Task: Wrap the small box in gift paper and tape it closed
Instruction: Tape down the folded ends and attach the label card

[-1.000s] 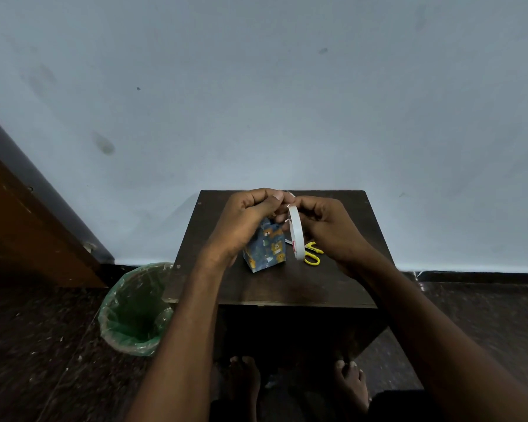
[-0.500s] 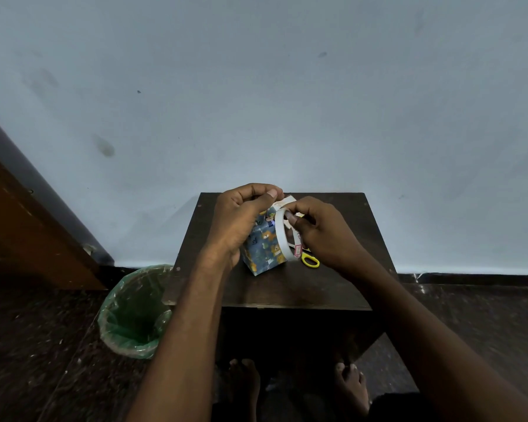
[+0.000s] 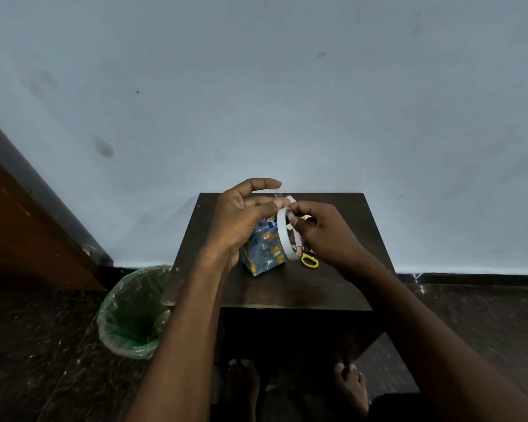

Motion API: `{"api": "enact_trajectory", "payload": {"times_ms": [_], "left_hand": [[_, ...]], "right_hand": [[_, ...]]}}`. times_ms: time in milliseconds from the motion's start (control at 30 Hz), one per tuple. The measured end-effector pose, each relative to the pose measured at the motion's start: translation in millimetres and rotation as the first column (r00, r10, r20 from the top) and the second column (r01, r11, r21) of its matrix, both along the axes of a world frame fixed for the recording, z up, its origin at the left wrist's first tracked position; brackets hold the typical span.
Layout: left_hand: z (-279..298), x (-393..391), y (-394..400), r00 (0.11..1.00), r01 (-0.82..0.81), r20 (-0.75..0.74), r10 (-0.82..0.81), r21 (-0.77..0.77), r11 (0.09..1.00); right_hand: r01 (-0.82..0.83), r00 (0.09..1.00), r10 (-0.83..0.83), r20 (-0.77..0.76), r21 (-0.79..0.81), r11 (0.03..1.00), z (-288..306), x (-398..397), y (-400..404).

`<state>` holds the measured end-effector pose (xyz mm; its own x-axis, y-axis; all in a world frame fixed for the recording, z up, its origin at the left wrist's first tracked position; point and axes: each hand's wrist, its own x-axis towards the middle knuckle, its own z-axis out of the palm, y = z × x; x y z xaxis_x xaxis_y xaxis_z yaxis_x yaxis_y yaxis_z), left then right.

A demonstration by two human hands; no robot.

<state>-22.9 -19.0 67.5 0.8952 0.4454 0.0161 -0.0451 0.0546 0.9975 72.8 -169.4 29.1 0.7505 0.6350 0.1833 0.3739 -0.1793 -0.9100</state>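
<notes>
Blue-wrapped box [image 3: 264,249] upright on table (animal print); white tape roll [image 3: 287,236] beside.

A small dark wooden table [image 3: 287,287] stands against a pale blue-grey wall [image 3: 287,86] marked with a few dark smudges; to its left on the dark speckled floor [image 3: 43,345] sits a bin [image 3: 133,315] lined with a green plastic bag (its rim just beside the table's edge); brown wooden furniture [image 3: 28,239] fills the far left; two bare feet [image 3: 244,382] show below the table.
</notes>
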Motion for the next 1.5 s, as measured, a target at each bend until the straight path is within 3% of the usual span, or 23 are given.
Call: {"api": "enact_trajectory", "payload": {"times_ms": [200, 300, 367, 467, 600, 767, 1067, 1167, 1267, 1400, 1500], "left_hand": [[-2.9, 2.6, -2.0, 0.999, -0.047, -0.015, 0.049, 0.07, 0.996], [-12.3, 6.7, -1.4, 0.997, -0.06, -0.027, 0.066, 0.159, 0.985], [-18.0, 9.0, -1.1, 0.996, -0.067, -0.045, 0.079, 0.227, 0.972], [-22.1, 11.3, -0.8, 0.993, -0.068, -0.068, 0.093, 0.308, 0.949], [-23.8, 12.1, 0.0, 0.994, -0.049, -0.07, 0.078, 0.352, 0.935], [-24.4, 12.4, 2.7, 0.993, -0.051, -0.08, 0.083, 0.345, 0.937], [-25.2, 12.1, 4.4, 0.995, -0.04, -0.07, 0.07, 0.368, 0.929], [-25.0, 11.7, 5.5, 0.996, -0.03, -0.071, 0.061, 0.378, 0.925], [-24.8, 11.9, 6.1, 0.997, -0.017, -0.069, 0.047, 0.394, 0.919], [-26.5, 13.6, 7.0, 0.997, -0.024, -0.06, 0.055, 0.431, 0.902], [-28.2, 14.3, 6.3, 0.997, -0.036, -0.039, 0.06, 0.452, 0.892]], "right_hand": [[-0.021, 1.0, 0.021, 0.019, -0.023, 1.0, -1.4, 3.9, -1.3], [0.031, 0.998, -0.039, -0.058, -0.129, 0.991, -3.0, 11.6, -7.5], [0.104, 0.994, -0.105, 0.007, -0.25, 0.963, -6.5, 15.5, -10.3], [0.198, 0.973, -0.101, 0.207, -0.527, 0.826, -17.4, 17.3, -11.1], [0.198, 0.962, 0.009, 0.273, -0.719, 0.666, -37.1, 15.5, -8.5], [0.315, 0.918, -0.047, 0.394, -0.653, 0.689, -34.2, 13.9, -7.8], [0.373, 0.851, 0.061, 0.521, -0.683, 0.628, -38.0, 6.1, -1.4], [0.405, 0.852, -0.013, 0.523, -0.644, 0.649, -31.7, 12.5, -9.8], [0.356, 0.915, -0.165, 0.367, -0.546, 0.759, -14.5, 27.1, -21.1], [0.139, 0.99, -0.134, 0.04, -0.371, 0.918, 9.2, 29.7, -30.5], [0.048, 0.998, -0.035, 0.048, -0.299, 0.953, 14.6, 26.5, -31.4]]}}
